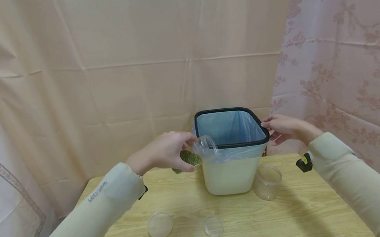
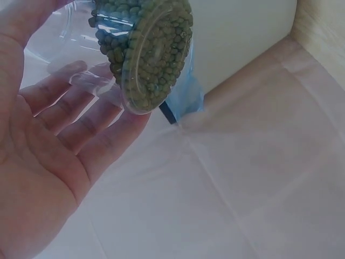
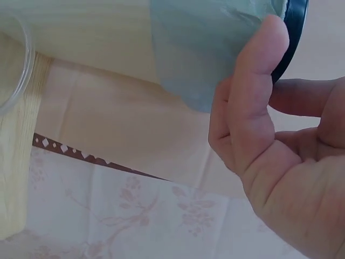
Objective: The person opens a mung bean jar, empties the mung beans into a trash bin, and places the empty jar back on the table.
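My left hand grips a clear plastic cup lying tilted, its mouth at the near left rim of the bin. Green beans, perhaps mung beans, are gathered at the cup's base end, plain in the left wrist view. The cream trash bin stands upright, with a black rim and a pale blue liner folded over its edge. On the bin's right side, my right hand pinches the black rim; the right wrist view shows the fingers against rim and liner.
An upright clear cup stands right beside the bin. Two round clear lids, a larger one and a smaller one, lie on the front of the wooden table. Beige cloth hangs behind, floral cloth at right.
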### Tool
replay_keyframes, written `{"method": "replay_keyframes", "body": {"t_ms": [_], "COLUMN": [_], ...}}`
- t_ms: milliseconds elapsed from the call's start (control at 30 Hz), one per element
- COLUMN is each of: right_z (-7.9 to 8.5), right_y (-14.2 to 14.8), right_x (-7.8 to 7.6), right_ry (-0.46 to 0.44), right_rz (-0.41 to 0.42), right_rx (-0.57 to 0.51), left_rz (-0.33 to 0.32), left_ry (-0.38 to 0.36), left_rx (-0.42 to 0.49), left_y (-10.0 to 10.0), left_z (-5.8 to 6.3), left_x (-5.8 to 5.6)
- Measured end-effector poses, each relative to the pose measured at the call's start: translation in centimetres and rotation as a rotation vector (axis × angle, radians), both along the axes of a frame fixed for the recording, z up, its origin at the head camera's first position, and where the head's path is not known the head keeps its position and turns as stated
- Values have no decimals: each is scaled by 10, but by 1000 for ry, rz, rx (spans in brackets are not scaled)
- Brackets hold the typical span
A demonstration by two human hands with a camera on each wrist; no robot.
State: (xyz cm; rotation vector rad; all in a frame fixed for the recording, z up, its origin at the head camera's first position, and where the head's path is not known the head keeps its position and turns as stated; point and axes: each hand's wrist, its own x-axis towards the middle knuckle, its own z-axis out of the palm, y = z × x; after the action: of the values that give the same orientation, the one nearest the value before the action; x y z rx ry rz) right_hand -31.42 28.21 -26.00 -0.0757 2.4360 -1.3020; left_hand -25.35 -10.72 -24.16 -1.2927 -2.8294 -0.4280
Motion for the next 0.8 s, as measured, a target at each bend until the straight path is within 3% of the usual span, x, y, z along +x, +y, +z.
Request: {"method": "replay_keyframes", "body": {"t_ms": [500,800], "right_z": [1,0], "right_y": [-2,-1], "right_x": [1,1], "right_ry": [-50,-54], "right_rz": [-10,-12], "right_rx": [-41,-58], "left_rz": [38,93], "left_ry": [14,46], "left_rx": [-8,-45], "left_y": [2,2], "left_z": [19,22], "left_x": [-14,-21]}}
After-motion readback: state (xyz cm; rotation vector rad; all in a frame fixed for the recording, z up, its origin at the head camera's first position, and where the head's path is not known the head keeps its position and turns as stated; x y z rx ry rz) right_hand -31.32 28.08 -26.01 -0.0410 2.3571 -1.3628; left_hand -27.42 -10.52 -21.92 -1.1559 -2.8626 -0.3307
